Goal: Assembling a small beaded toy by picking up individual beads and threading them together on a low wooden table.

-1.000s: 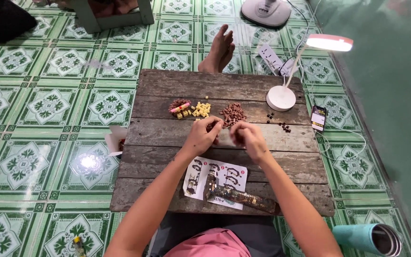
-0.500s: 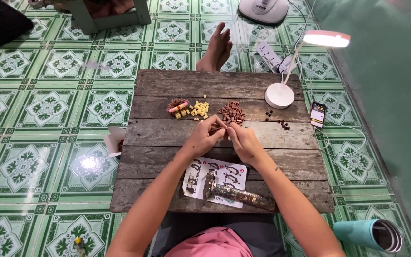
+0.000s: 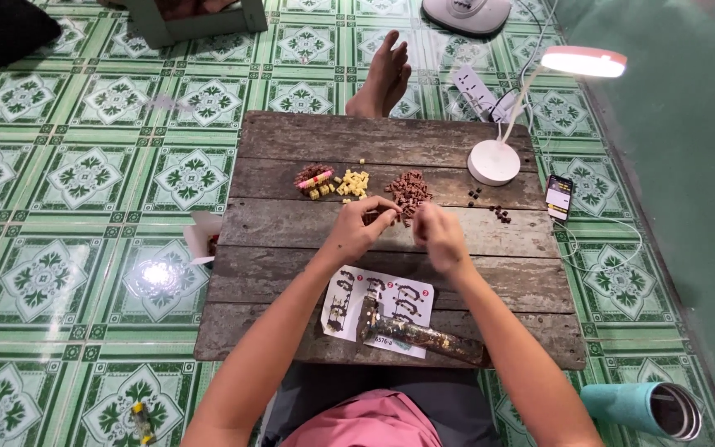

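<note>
Overhead view of a person seated at a low wooden table on green patterned floor tiles. The left hand and right hand meet near the table's centre, close together just below a pile of small brown bricks. The left fingers curl inward, thumb and forefinger pinching a small dark piece at the fingertips; the right fingers are bunched together toward it, though whether they grip anything cannot be told. To the left of the brown pile lie a cluster of yellow bricks and, beside it, a mixed heap of brown, pink and yellow pieces. A printed instruction sheet lies near the table's front edge, with a mottled, dark elongated object resting across its lower part. A white desk lamp stands at the right rear, a few loose dark pieces near its base; a phone rests at the right edge. A bare foot shows beyond the far edge.
</note>
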